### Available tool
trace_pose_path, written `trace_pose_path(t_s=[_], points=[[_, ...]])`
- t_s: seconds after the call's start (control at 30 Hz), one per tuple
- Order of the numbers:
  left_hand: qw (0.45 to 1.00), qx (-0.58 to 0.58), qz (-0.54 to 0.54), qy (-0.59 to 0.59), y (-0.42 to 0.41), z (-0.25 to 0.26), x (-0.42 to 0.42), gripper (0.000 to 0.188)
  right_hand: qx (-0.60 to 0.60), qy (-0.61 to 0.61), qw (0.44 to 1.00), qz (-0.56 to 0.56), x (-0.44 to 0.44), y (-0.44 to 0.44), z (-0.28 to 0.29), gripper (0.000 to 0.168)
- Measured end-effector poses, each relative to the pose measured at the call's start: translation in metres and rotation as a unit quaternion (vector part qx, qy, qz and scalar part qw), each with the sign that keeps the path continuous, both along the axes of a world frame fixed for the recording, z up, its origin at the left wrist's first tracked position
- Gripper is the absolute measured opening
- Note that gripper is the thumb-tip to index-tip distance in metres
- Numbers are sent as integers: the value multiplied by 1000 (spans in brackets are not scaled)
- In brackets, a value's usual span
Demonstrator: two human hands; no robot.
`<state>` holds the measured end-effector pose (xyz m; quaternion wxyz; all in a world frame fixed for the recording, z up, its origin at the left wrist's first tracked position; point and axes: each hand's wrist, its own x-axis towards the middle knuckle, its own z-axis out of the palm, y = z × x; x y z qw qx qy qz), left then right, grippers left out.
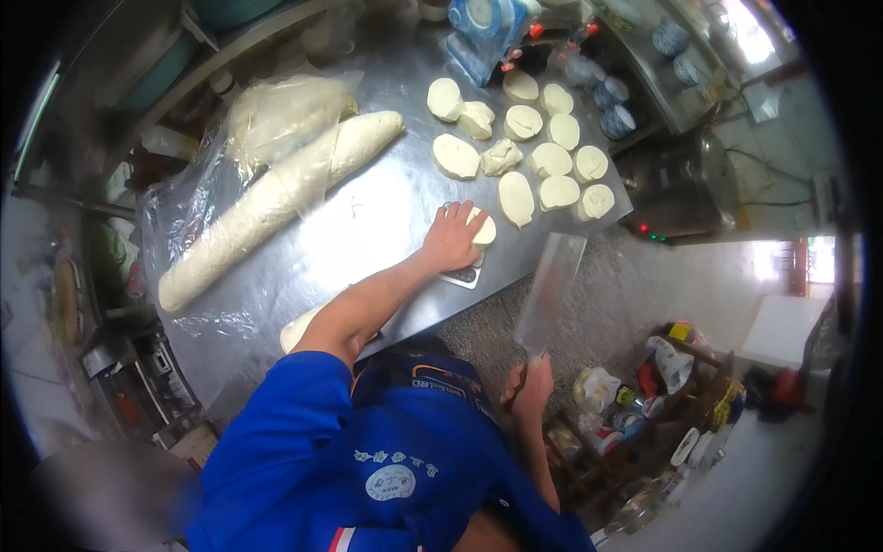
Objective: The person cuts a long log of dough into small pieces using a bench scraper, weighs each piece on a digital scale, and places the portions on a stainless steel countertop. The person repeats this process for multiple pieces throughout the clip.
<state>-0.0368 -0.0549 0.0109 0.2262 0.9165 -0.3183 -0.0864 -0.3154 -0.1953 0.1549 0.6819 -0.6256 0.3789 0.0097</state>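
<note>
My left hand (455,236) reaches over a small digital kitchen scale (463,277), its fingers on a cut piece of dough (485,230). In my right hand (532,386), off the table's near edge, is the handle of a broad cleaver (552,293), its blade pointing up and away from me. Several cut dough pieces (516,199) lie spread over the far right of the metal table. A long dough roll (241,231) lies diagonally at the left, partly under clear plastic film. Under my left forearm another length of dough (298,331) shows in part.
A bigger mass of dough (286,117) sits under plastic behind the roll. At the metal table's (414,310) far edge stands a blue container (483,31). Patterned bowls (616,121) stand beyond the right corner. Bags and bottles crowd a rack (621,414) at lower right.
</note>
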Motion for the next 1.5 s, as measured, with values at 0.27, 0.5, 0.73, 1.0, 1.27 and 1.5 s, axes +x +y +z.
trace_pose_path(t_s=[0.27, 0.5, 0.73, 1.0, 1.27, 1.5], points=[[896, -221, 380, -70, 35, -20, 71, 76, 13, -19, 999, 29, -9, -26, -26, 23], [953, -120, 274, 52, 107, -34, 73, 59, -12, 33, 990, 136, -4, 1, -20, 26], [909, -202, 363, 29, 226, -5, -54, 23, -105, 26, 910, 400, -23, 87, -32, 38], [975, -169, 144, -9, 273, 34, -219, 31, -132, 22, 866, 482, -55, 154, -52, 40], [985, -155, 63, -48, 286, 24, -223, 34, -212, 20, 860, 464, -75, 180, -33, 38], [980, -174, 78, -54, 285, 13, -223, 29, -276, 35, 834, 476, -25, 219, -47, 32]])
